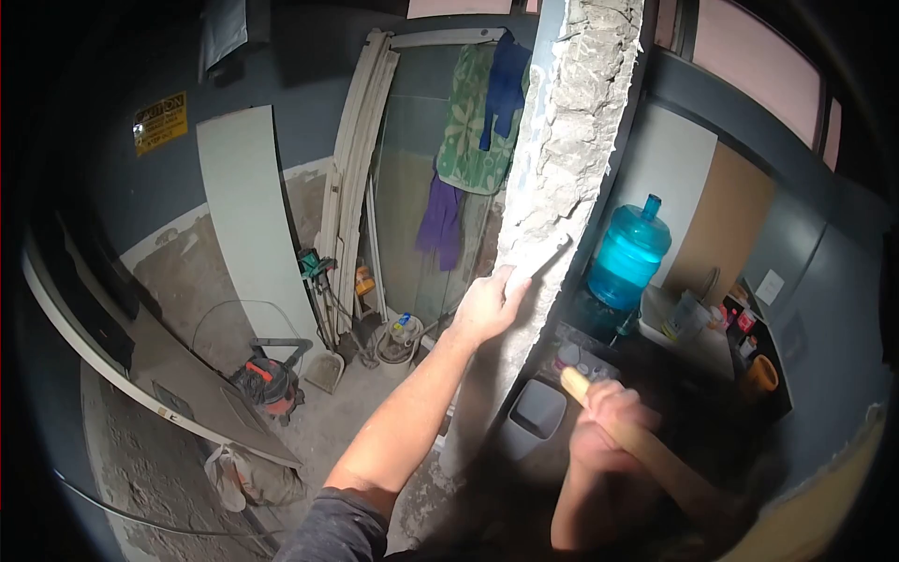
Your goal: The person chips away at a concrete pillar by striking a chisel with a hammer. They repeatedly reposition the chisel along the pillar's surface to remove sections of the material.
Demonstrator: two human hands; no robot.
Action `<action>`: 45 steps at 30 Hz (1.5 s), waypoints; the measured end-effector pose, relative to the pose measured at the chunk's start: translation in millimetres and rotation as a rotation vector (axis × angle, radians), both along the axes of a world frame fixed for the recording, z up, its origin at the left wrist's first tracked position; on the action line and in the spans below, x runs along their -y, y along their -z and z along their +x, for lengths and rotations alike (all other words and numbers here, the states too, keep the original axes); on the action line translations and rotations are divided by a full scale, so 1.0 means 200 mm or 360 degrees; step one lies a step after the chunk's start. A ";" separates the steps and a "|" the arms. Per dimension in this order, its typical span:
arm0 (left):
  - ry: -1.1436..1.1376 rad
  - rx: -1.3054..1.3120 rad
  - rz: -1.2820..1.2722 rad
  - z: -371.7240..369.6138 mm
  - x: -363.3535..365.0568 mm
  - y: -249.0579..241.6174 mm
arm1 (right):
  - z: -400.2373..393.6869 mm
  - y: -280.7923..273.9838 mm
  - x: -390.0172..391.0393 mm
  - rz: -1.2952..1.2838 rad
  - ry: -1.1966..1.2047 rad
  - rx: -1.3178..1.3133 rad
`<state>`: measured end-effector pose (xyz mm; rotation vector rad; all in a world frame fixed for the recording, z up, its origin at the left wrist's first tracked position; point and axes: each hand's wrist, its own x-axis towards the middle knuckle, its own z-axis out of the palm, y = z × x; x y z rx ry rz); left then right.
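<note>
My left hand [490, 307] is closed round a chisel-like metal bar [554, 251], held against the rough, broken face of a narrow wall end [581, 122]. The bar slants up to the right, and part of it is hidden by my fingers. Lower right, my right hand [613, 426] grips a long wooden handle [577, 382], whose pale butt sticks out past the thumb. Motion blurs this hand, and the far end of the tool fades into shadow, so its head cannot be made out.
Right of the wall end stand a blue water jug [629, 253], a grey bin [537, 409] and a cluttered shelf. Leftward are a vacuum [270, 379], a dustpan [324, 371], a bucket [397, 345], a leaning white panel [248, 215] and cloths hanging by a glass pane.
</note>
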<state>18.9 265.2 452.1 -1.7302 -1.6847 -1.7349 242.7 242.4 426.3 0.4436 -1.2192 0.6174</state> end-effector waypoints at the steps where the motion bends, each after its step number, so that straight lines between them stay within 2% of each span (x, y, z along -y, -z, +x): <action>1: 0.0004 0.0005 -0.0005 0.00 0.00 0.00 | -0.06 0.03 -0.03 -0.0090 0.0092 0.0038; 2: 0.0002 0.0027 -0.0048 0.00 0.00 -0.01 | -0.14 0.08 -0.09 -0.0177 0.0181 0.0076; 3: -0.0003 0.0047 -0.0090 0.01 0.01 -0.01 | -0.13 0.10 -0.19 0.0004 0.1105 0.0389; 4: -0.0002 0.0049 -0.0095 0.02 0.02 -0.01 | -0.21 0.31 -0.32 -0.0500 0.0517 0.0796; 5: 0.0009 0.0060 -0.0128 0.02 0.02 -0.01 | -0.25 0.27 -0.31 -0.1153 0.0048 0.1140; 7: -0.0042 -0.0031 -0.0043 0.02 0.02 -0.02 | -0.21 0.32 -0.24 -0.1456 -0.0059 0.0997; 11: -0.0072 -0.0051 -0.0051 0.01 0.01 -0.02 | -0.11 0.36 -0.10 -0.1295 -0.0127 0.0734; 15: -0.0059 -0.0009 -0.0079 0.01 0.00 -0.01 | -0.08 0.19 -0.10 -0.0455 -0.0006 0.0342; 17: -0.0049 0.0002 -0.0064 0.02 0.01 -0.03 | -0.12 0.06 -0.10 -0.0323 -0.0070 0.0283; 19: -0.0045 0.0057 -0.0146 0.04 0.03 -0.04 | -0.18 0.05 -0.14 -0.0186 0.0303 0.0349; 21: -0.0025 0.0077 -0.0174 0.06 0.03 -0.05 | -0.26 0.21 -0.26 -0.0733 0.0174 0.0777; 22: -0.0022 0.0101 -0.0198 0.06 0.04 -0.07 | -0.28 0.23 -0.28 -0.1184 0.0057 0.1155; 23: -0.0029 0.0095 -0.0186 0.05 0.03 -0.04 | -0.33 0.26 -0.28 -0.1311 0.0139 0.1110; 25: -0.0082 -0.0029 -0.0144 0.02 -0.02 0.00 | -0.25 0.35 -0.25 -0.1506 -0.0148 0.1098; 26: -0.0165 0.0072 -0.0218 0.04 0.01 -0.01 | -0.21 0.33 -0.17 -0.1506 -0.0125 0.1115; 29: -0.0080 0.0283 -0.0392 0.08 0.05 0.03 | -0.09 0.52 -0.10 -0.1349 -0.0151 0.1081; 30: 0.0009 0.0432 -0.0450 0.10 0.09 0.08 | -0.05 0.60 -0.05 -0.1353 -0.0216 0.1052; 32: 0.0145 0.0593 -0.0636 0.09 0.11 0.40 | 0.07 0.72 0.04 -0.1335 -0.0273 0.1095; 33: 0.0244 0.0766 -0.0982 0.10 0.20 0.55 | 0.15 0.79 0.07 -0.1367 -0.0261 0.1087; 34: 0.0240 0.0749 -0.1193 0.08 0.26 0.78 | 0.22 0.87 0.09 -0.1430 -0.0157 0.1201; 35: 0.0308 0.0792 -0.1917 0.11 0.41 0.70 | 0.28 0.93 0.12 -0.1493 -0.0059 0.1312; 36: 0.0100 0.0237 -0.1696 0.01 0.39 1.15 | 0.33 0.97 0.14 -0.1608 0.0007 0.1372; 37: 0.0112 0.0219 -0.1694 0.04 0.40 1.09 | 0.36 0.99 0.14 -0.1613 0.0019 0.1354; 39: 0.0125 0.0424 -0.1148 0.16 0.48 0.85 | 0.39 0.94 0.14 -0.1608 0.0000 0.1322; 41: 0.0244 0.0208 -0.0477 0.24 0.37 0.53 | 0.39 0.86 0.10 -0.1524 -0.0063 0.1240; 43: 0.0172 0.0093 -0.0411 0.30 0.28 0.21 | 0.34 0.70 0.08 -0.1616 -0.0033 0.1127; 45: 0.0056 -0.0010 -0.0349 0.33 0.19 0.00 | 0.31 0.56 0.06 -0.1623 0.0001 0.1131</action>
